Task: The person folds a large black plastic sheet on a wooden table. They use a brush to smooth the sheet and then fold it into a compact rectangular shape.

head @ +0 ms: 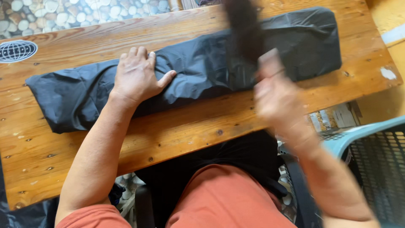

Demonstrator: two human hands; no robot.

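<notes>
One view, head camera. One black garment (198, 69) folded into long narrow strip, lying flat across wooden table (177, 135). Lengthwise folding looks done; crosswise folds apparently left. Two hands: left hand (138, 76) open, palm flat, pressing strip left of centre. Right hand (276, 95) raised above table, motion-blurred, seems to grip dark blurred piece (244, 27); grip cannot be told for certain. One light-blue mesh basket (371, 164) beside right arm.

A long, folded dark grey garment (202, 71) of thin, crinkled, slightly shiny fabric lies flat and stretched slantwise across the wooden counter (190, 131), its left end lower and nearer, its right end squared off near the far edge.
</notes>
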